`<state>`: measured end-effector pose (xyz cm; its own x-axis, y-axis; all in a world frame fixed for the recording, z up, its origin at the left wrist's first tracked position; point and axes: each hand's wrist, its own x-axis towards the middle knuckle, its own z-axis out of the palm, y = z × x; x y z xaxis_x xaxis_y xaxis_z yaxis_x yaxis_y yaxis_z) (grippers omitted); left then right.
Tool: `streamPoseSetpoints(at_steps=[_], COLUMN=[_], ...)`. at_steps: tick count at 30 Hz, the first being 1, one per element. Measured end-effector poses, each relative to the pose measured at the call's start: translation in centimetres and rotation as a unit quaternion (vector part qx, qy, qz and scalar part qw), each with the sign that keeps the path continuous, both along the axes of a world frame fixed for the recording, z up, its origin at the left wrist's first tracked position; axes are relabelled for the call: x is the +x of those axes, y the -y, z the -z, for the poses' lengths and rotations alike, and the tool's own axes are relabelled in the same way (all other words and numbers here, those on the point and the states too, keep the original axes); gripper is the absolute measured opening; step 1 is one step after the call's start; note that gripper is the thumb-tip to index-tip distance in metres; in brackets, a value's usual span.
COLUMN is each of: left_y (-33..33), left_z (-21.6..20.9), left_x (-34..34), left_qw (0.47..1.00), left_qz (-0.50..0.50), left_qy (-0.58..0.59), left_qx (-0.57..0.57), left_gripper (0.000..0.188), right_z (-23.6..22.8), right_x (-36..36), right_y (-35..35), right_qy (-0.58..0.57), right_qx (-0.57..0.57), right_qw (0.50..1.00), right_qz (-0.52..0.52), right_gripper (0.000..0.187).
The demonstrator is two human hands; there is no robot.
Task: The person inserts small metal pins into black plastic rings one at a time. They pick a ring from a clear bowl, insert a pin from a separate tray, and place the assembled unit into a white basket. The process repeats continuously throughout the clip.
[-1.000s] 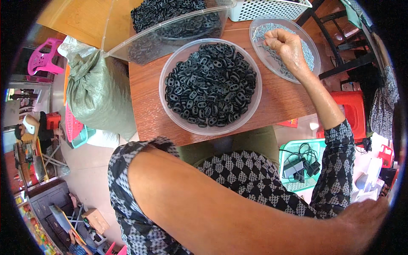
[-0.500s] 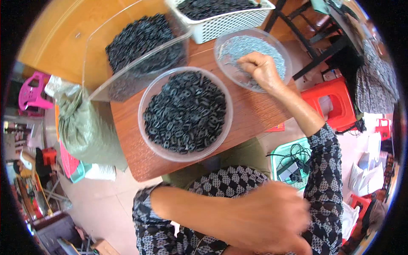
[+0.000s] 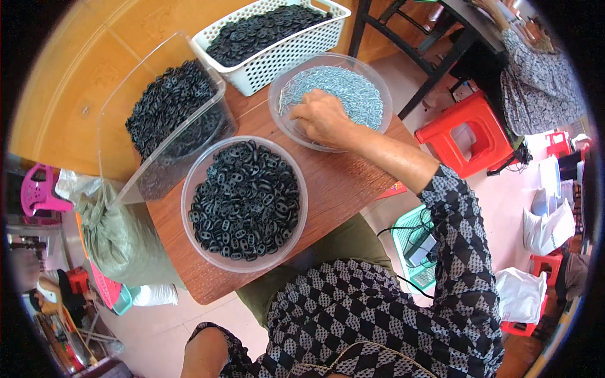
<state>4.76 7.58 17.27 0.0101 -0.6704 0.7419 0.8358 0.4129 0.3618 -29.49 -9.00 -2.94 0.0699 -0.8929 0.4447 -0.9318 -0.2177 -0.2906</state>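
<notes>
My right hand (image 3: 322, 118) reaches over the near-left part of a clear round bowl (image 3: 386, 94) of small silvery metal pins (image 3: 343, 88). Its fingers are curled and pressed together; anything in them is hidden. Of my left arm only the bare forearm (image 3: 207, 353) shows at the lower edge, and the hand is out of the picture. In front of me a larger clear round tub (image 3: 189, 242) holds many small black oval pieces (image 3: 249, 195) with two holes each.
A tilted clear bin (image 3: 101, 160) and a white perforated basket (image 3: 277, 66), both with black pieces, stand at the back of the wooden table (image 3: 337, 183). A green sack (image 3: 126, 239) leans at left. Red stool (image 3: 469, 135) and green basket (image 3: 403, 242) are at right. Another person's patterned sleeve (image 3: 542, 82) shows far right.
My left hand has swung down out of the picture from in front of my body. My right hand stays over the pin bowl, fingers still curled. The whole view has shifted.
</notes>
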Motion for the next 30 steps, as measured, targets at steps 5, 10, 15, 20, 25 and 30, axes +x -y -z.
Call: streamPoseSetpoints(at_steps=[5, 10, 15, 20, 25, 30], left_y=[5.6, 8.1, 5.7, 8.8, 8.8, 9.8], left_z=[0.3, 2.5, 5.4, 10.9, 15.0, 16.6], left_x=[-2.2, -1.1, 1.7, 1.4, 2.8, 2.6], left_qw=[0.931, 0.853, 0.797, 0.730, 0.716, 0.710], left_qz=[-0.124, -0.247, -0.431, -0.392, -0.332, -0.333], left_qy=[0.186, 0.318, 0.414, 0.556, 0.594, 0.612], left_qx=[-0.289, -0.333, -0.090, 0.065, 0.155, 0.100], left_gripper=[0.010, 0.017, 0.010, 0.024, 0.020, 0.019], right_z=[-0.3, 0.6, 0.6, 0.2, -0.7, -0.4], right_x=[1.1, 0.7, 2.1, 1.2, 1.9, 1.2], right_y=[0.9, 1.9, 2.4, 2.1, 2.5, 3.0], right_qy=[0.023, -0.026, -0.028, -0.033, -0.001, -0.028], right_qx=[0.012, 0.023, 0.014, 0.056, 0.153, 0.139], right_qw=[0.999, 0.996, 0.993, 0.993, 0.986, 0.985], right_qz=[-0.041, -0.084, -0.117, -0.098, -0.069, -0.095], right_gripper=[0.009, 0.010, 0.008, 0.006, 0.006, 0.007])
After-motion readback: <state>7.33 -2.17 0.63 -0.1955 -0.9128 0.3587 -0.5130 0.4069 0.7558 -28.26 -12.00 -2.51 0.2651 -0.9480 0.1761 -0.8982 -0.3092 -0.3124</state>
